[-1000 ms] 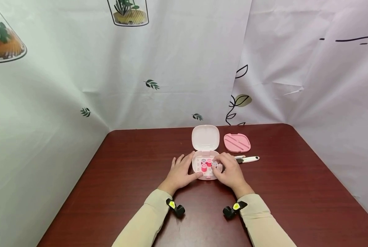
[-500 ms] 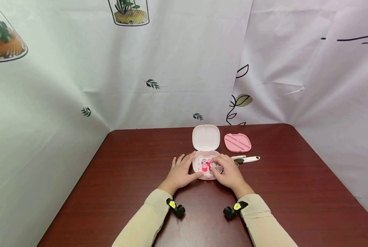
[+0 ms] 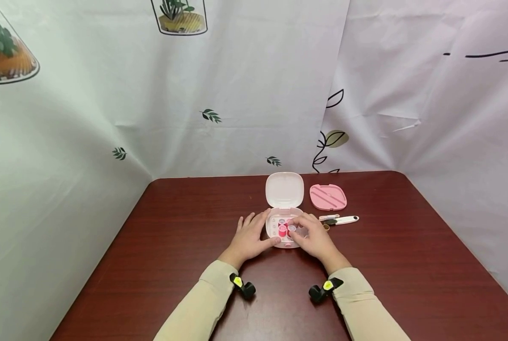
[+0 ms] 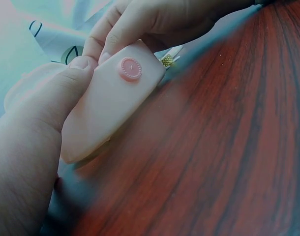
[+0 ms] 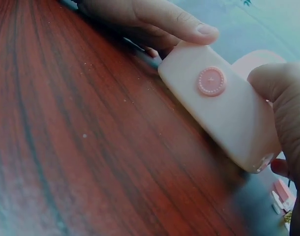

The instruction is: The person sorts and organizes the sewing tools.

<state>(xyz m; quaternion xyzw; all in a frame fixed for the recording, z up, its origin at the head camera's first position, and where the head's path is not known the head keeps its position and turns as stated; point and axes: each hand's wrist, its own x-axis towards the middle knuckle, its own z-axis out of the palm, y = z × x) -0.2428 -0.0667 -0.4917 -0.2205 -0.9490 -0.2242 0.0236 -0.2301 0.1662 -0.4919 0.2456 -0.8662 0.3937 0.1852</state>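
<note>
A small pale pink sewing box (image 3: 275,235) lies open on the dark red table (image 3: 185,246), its white lid (image 3: 284,189) standing up behind. Inside are pink thread spools (image 3: 282,230). My left hand (image 3: 260,233) grips the box's left side, with the thumb (image 4: 66,86) on its front wall (image 4: 108,105) near a round pink button (image 4: 130,69). My right hand (image 3: 302,226) curls over the box's right half and its fingertips pinch a small clear bobbin (image 3: 292,228). In the right wrist view the front wall (image 5: 224,115) and the button (image 5: 211,81) show between both thumbs.
A pink tray (image 3: 328,197) lies to the right of the lid. White snips (image 3: 342,219) and a small gold piece (image 3: 327,227) lie right of the box. Printed cloth sheets (image 3: 237,94) wall the table at the back and both sides.
My right fingers have shifted the clear bobbin a little to the left and nearer inside the box. The left hand and the box have stayed put.
</note>
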